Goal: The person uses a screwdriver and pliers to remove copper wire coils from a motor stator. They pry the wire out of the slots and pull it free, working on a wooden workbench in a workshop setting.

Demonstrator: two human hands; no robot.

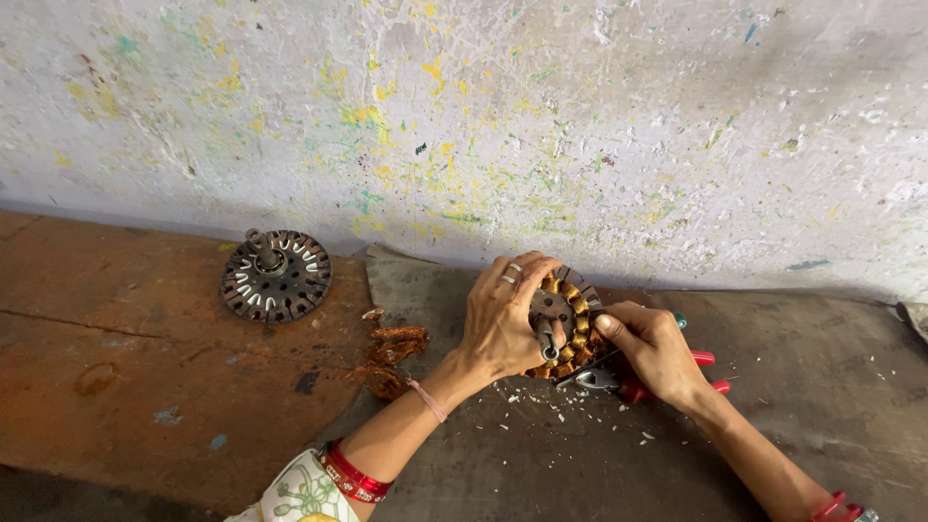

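Item: round steel fan-motor stator with copper-coloured windings (568,311), standing on edge on a grey worn mat (802,387) near the paint-flecked wall (580,126); left hand (503,324) closed over its face and central shaft, steadying it; right hand (652,343) wrapped round red-handled metal pliers (619,380), whose nose meets the stator's lower rim (jaw state hidden behind the fingers, so I cannot tell). Nearby: second round stator, bare steel with empty slots (275,275), lying flat on the rust-brown wooden bench (116,367), well apart; tangled heap of pulled copper wire (391,356) just beside the left wrist; pale scraps (541,406) scattered on the mat. Progress, as judged: one core looks fully stripped; the held one keeps most coils, so its unwinding seems barely begun.
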